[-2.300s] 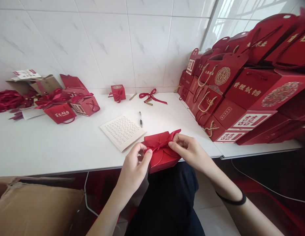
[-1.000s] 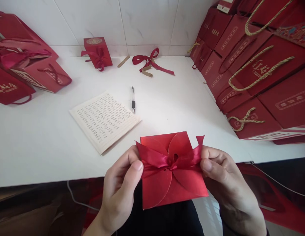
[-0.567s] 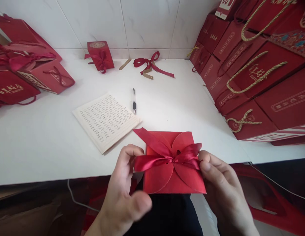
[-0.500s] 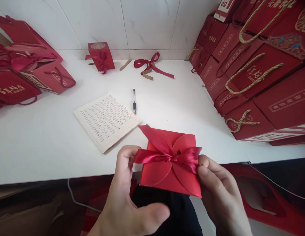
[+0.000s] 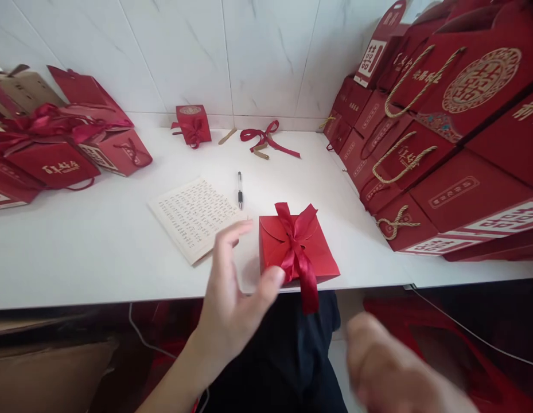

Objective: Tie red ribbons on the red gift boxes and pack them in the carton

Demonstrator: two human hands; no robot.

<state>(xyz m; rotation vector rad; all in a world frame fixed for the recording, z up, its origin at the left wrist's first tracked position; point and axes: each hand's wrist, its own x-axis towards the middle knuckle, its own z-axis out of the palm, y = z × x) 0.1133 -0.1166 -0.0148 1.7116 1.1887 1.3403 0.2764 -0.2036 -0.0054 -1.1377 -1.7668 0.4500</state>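
Observation:
A red gift box (image 5: 324, 255) with rounded, overlapping top flaps rests at the front edge of the white table. Across its top runs a dark red satin ribbon (image 5: 308, 281) tied in a bow, and one tail hangs past the table edge. At the box's left side is my left hand (image 5: 236, 287), thumb and fingers spread apart; its thumb tip overlaps the box's near left corner, and whether it touches cannot be made out. My right hand (image 5: 391, 361) is lower right, away from the box, smeared by motion with its fingers unclear.
Left of the box lies a handwritten notebook (image 5: 197, 221) beside a pen (image 5: 240, 190). A small ribboned box (image 5: 197, 117) and a loose ribbon (image 5: 266, 137) lie by the tiled wall. Red boxes (image 5: 459, 189) with rope handles are stacked at right; more boxes (image 5: 55, 163) stand left.
The gift box has gone from between both hands onto the table edge, turned so its ribbon runs front to back. My right hand has let go and drawn back toward the lower right.

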